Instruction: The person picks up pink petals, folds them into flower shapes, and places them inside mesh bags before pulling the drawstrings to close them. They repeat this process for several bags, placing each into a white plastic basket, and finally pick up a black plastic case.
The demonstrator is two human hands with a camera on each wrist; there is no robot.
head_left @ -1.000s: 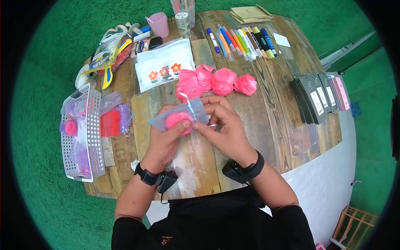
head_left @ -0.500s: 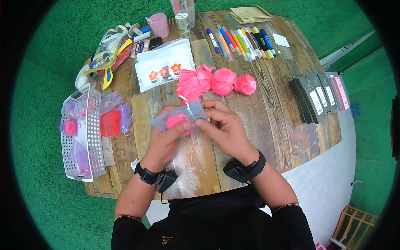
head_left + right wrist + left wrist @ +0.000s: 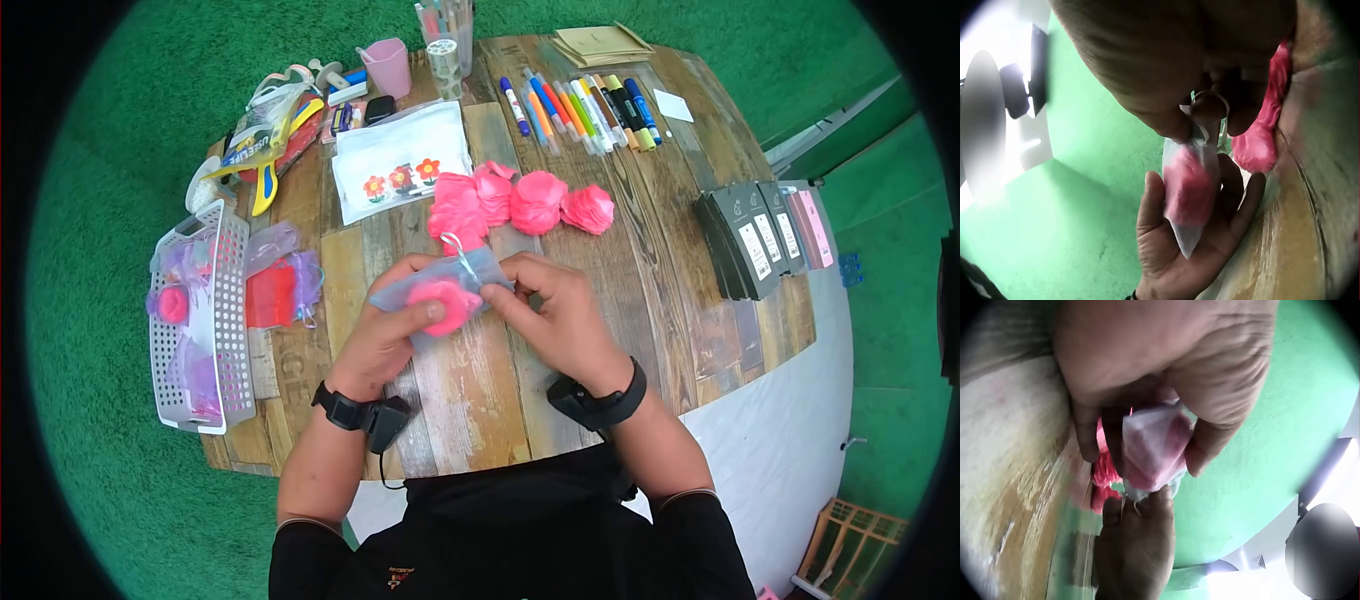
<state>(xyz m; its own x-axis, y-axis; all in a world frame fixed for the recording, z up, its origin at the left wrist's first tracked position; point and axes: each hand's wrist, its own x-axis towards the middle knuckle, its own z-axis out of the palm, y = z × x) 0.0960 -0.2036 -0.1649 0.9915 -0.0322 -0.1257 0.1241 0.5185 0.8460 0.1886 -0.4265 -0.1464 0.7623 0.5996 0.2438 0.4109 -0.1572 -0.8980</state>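
Note:
A small pale blue, see-through drawstring pouch (image 3: 490,268) is held up between both hands over the table. Inside it shows a bright pink round bundle (image 3: 455,308). My left hand (image 3: 378,340) grips the pouch from the left, thumb across its front and fingers behind. At the pouch's mouth, my right hand (image 3: 560,315) pinches the gathered edge between thumb and fingers. A white ribbon loop (image 3: 453,243) sticks out from the neck. In the right wrist view the pouch (image 3: 1189,194) hangs above the left palm. Just beyond the hands lie pink petal stacks (image 3: 538,203).
At left stands a white perforated basket (image 3: 232,330) with purple pouches, beside a red pouch (image 3: 271,294). Farther back are a flower-printed white bag (image 3: 400,150), a pink cup (image 3: 387,68) and a row of markers (image 3: 580,108). Black boxes (image 3: 738,240) stand at right.
Both hands and the pouch have shifted slightly right and toward the body. The left thumb has moved lower left on the pouch, and more of the pink bundle shows. The head view tilted a little.

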